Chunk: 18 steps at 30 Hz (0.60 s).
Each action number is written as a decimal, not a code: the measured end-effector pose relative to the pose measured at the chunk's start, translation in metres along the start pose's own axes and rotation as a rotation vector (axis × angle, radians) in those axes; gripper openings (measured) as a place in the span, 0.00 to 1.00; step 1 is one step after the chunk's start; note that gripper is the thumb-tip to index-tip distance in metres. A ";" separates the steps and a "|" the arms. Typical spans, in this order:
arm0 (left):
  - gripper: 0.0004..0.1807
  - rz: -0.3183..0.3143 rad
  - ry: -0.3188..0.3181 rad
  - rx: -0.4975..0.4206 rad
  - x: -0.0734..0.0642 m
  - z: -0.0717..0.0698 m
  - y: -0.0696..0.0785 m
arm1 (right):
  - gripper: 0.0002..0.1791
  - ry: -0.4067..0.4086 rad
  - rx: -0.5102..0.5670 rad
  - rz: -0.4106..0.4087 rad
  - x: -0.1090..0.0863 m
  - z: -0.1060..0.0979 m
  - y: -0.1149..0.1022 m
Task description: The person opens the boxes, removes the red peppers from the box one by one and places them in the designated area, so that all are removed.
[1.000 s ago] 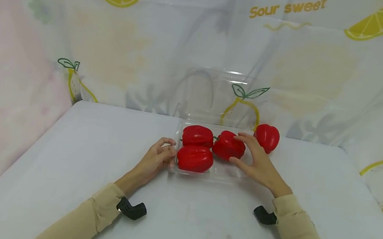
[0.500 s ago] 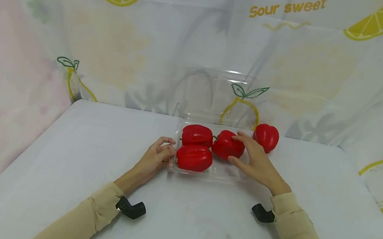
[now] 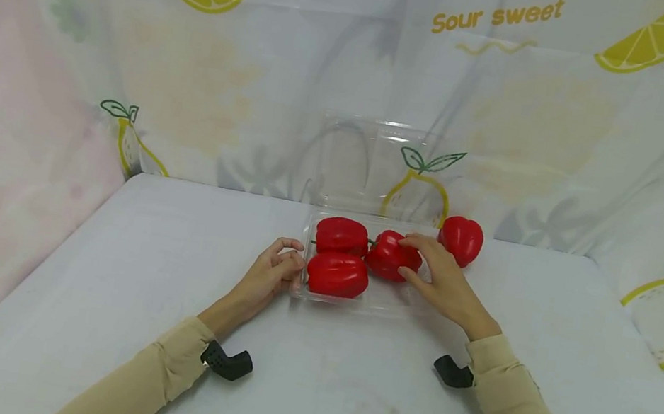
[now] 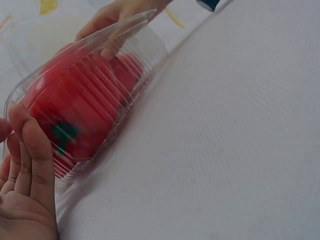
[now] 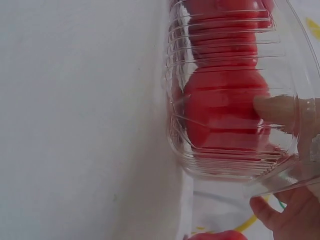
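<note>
A clear plastic clamshell box (image 3: 388, 303) stands on the table with its lid (image 3: 352, 160) raised at the back. Two red bell peppers lie along its left side, the rear pepper (image 3: 341, 235) behind the front pepper (image 3: 337, 274). To their right, my right hand (image 3: 440, 280) holds a third bell pepper (image 3: 388, 255) inside the box, thumb at its near side and fingers over its top. Through the clear wall in the right wrist view, the thumb (image 5: 277, 110) presses that pepper. My left hand (image 3: 270, 273) grips the box's left rim with bent fingers (image 4: 37, 145).
One more red bell pepper (image 3: 461, 240) sits outside the box, at its back right corner by the table's far edge. A lemon-print cloth (image 3: 300, 73) hangs behind the white table (image 3: 186, 235). Black wrist cameras are worn on both sleeves.
The right hand and the pepper under it have shifted slightly left and toward the front of the box. The left hand stays at the rim.
</note>
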<state>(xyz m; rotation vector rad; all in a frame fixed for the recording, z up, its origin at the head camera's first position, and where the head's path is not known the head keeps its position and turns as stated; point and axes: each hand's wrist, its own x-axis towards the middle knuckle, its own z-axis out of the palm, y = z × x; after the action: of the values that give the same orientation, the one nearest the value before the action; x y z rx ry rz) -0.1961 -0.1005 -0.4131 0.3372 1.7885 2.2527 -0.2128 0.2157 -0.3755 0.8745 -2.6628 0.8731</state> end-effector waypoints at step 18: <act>0.16 0.003 0.013 0.005 0.000 0.001 0.000 | 0.32 -0.004 -0.140 0.005 0.002 -0.001 -0.007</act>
<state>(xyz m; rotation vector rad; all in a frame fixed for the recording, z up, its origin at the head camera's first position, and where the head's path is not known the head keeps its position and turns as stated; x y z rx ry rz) -0.1956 -0.0995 -0.4127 0.3272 1.8009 2.2576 -0.2108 0.2106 -0.3708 0.8384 -2.6920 0.6770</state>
